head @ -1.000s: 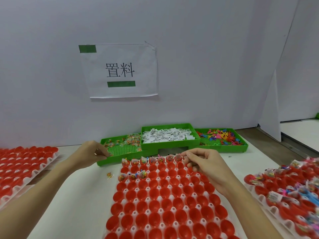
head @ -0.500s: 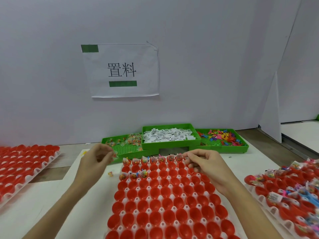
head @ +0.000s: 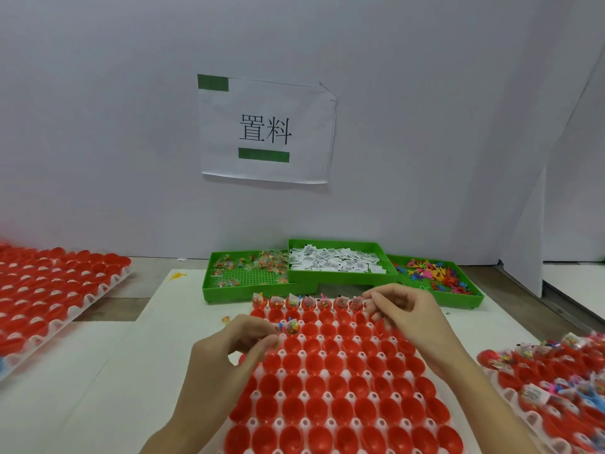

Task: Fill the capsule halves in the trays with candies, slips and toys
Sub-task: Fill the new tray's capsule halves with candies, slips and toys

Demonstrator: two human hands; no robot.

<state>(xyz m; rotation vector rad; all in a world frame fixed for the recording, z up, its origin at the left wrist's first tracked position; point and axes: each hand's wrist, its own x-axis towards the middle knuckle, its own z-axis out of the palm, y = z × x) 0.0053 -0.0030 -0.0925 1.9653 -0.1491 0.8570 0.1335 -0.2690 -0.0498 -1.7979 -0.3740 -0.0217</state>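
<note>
Low in the frame the centre tray (head: 343,417) of red capsule halves (head: 342,381) lies on the white counter (head: 98,388), its far row already filled. Above it, left of centre, the left hand (head: 229,352) curls its fingers at the second row, seemingly pinching something small, while the right hand (head: 406,316) pinches at the far row's right end. Beyond stand green bins of candies (head: 248,267), slips (head: 334,262) and toys (head: 432,273)

White table (head: 98,388) bears 3 green bins (head: 248,291) and capsule trays (head: 327,388).

A white paper sign (head: 266,129) with two black characters and green tape hangs upper centre; a blurred, perhaps yellow scrap (head: 177,275) lies at left.
</note>
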